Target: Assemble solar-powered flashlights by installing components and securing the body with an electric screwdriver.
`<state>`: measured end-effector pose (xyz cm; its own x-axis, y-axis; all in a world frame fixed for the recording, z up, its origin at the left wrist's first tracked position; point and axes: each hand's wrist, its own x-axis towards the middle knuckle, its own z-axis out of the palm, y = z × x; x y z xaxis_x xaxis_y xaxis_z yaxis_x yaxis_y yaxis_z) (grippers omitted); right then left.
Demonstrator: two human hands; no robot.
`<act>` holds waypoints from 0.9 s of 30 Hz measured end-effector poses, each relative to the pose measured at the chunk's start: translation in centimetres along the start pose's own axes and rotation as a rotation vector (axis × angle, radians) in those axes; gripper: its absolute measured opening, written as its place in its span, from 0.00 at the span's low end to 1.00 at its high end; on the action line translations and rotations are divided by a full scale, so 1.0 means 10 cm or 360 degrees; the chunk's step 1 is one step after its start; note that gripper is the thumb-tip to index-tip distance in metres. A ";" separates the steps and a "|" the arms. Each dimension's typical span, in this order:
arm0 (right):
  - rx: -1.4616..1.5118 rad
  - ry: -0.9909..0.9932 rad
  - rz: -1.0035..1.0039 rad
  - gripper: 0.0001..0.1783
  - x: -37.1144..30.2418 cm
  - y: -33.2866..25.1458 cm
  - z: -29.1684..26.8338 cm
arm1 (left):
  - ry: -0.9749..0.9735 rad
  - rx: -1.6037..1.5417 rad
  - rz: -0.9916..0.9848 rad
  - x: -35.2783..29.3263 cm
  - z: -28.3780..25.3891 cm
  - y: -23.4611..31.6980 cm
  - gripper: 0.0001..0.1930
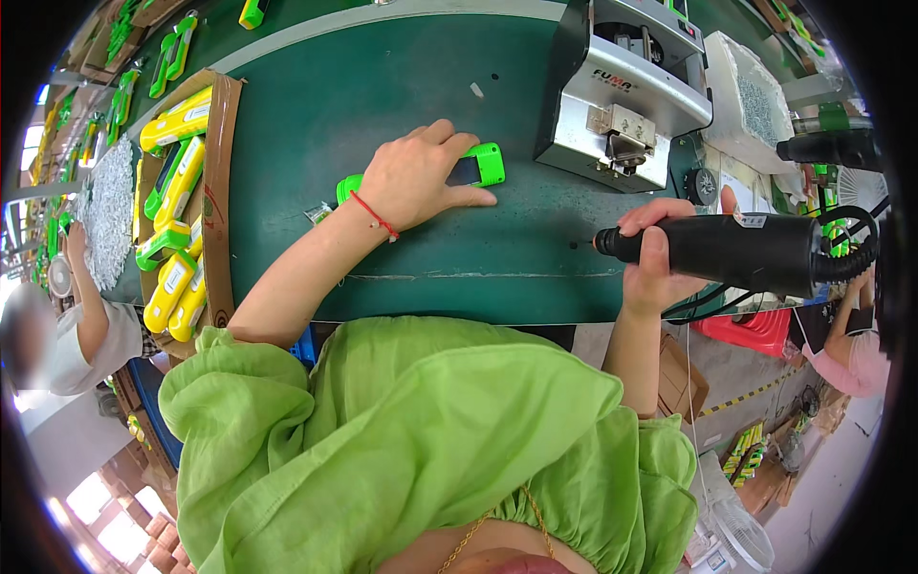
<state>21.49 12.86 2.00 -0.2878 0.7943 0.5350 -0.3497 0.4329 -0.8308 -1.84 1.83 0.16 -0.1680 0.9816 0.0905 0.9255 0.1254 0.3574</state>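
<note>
A bright green handheld device (pixel 491 165) with a dark screen lies flat on the green worktable (pixel 316 105). My left hand (pixel 411 172) covers its middle, fingers curled over the far side and thumb along the near side. My right hand (pixel 660 268) is wrapped around a black electric screwdriver (pixel 746 253), held level over the table's near right part. The screwdriver's narrow end points left, apart from the device. A small clear packet (pixel 318 212) lies beside my left wrist.
On the left, a cardboard box (pixel 222 182) holds several yellow-and-green devices. A silver-and-black screw feeder (pixel 612 115) stands at the far right, beside a white foam box (pixel 724 72) of small metal pieces. Black cables hang at right. Other people work at both sides.
</note>
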 end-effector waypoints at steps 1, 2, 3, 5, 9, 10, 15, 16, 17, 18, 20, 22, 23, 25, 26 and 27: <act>-0.0025 -0.0007 -0.0027 0.47 -0.01 0.00 0.00 | 0.0086 0.0021 0.0045 0.00 0.02 0.01 0.27; -0.0050 -0.0015 -0.0053 0.47 -0.03 0.00 0.00 | 0.0082 0.0021 0.0045 0.00 0.02 0.03 0.27; -0.0049 -0.0014 -0.0050 0.47 -0.03 0.01 -0.01 | 0.0091 0.0040 0.0012 0.00 0.01 0.06 0.23; 0.0040 -0.0041 -0.0105 0.48 -0.03 0.03 -0.03 | 0.0100 0.0058 -0.0019 0.02 0.01 0.08 0.21; 0.0106 -0.0017 -0.0095 0.49 -0.03 0.03 -0.03 | 0.0010 0.0008 -0.0145 0.05 0.05 0.06 0.18; 0.0111 -0.0013 -0.0108 0.49 -0.03 0.04 -0.03 | 0.0049 0.0022 -0.0117 0.06 0.05 0.06 0.18; 0.0106 -0.0029 -0.0140 0.50 -0.03 0.06 -0.05 | 0.0050 0.0002 -0.0093 0.03 0.06 0.08 0.17; 0.0089 -0.0049 -0.0148 0.50 -0.03 0.06 -0.06 | 0.0066 -0.0027 -0.0070 0.02 0.04 0.09 0.17; 0.0073 -0.0069 -0.0155 0.50 -0.03 0.06 -0.06 | 0.0063 -0.0027 -0.0066 0.02 0.02 0.09 0.17; 0.0071 -0.0065 -0.0154 0.50 -0.03 0.07 -0.06 | 0.0041 -0.0034 -0.0004 0.02 0.01 0.08 0.17; 0.0086 -0.0046 -0.0134 0.50 -0.04 0.07 -0.05 | 0.0016 -0.0040 0.0054 0.01 0.00 0.05 0.17; 0.0097 -0.0045 -0.0137 0.50 -0.04 0.07 -0.06 | -0.0011 -0.0168 0.0068 0.03 0.02 0.01 0.16; 0.0107 -0.0046 -0.0144 0.50 -0.04 0.07 -0.06 | -0.0014 -0.0167 0.0068 0.05 0.02 0.01 0.16; 0.0112 -0.0043 -0.0145 0.50 -0.04 0.07 -0.07 | -0.0113 -0.0070 -0.0096 0.08 0.04 0.04 0.17; 0.0116 -0.0042 -0.0149 0.50 -0.04 0.07 -0.07 | -0.0116 -0.0068 -0.0095 0.08 0.04 0.04 0.17; 0.0116 -0.0039 -0.0148 0.50 -0.04 0.06 -0.08 | -0.0092 -0.0059 -0.0081 0.08 0.04 0.04 0.18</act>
<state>22.10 13.11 1.21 -0.2723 0.7412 0.6136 -0.4393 0.4716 -0.7646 -1.47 2.73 -0.04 -0.1935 0.9809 0.0178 0.9029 0.1709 0.3945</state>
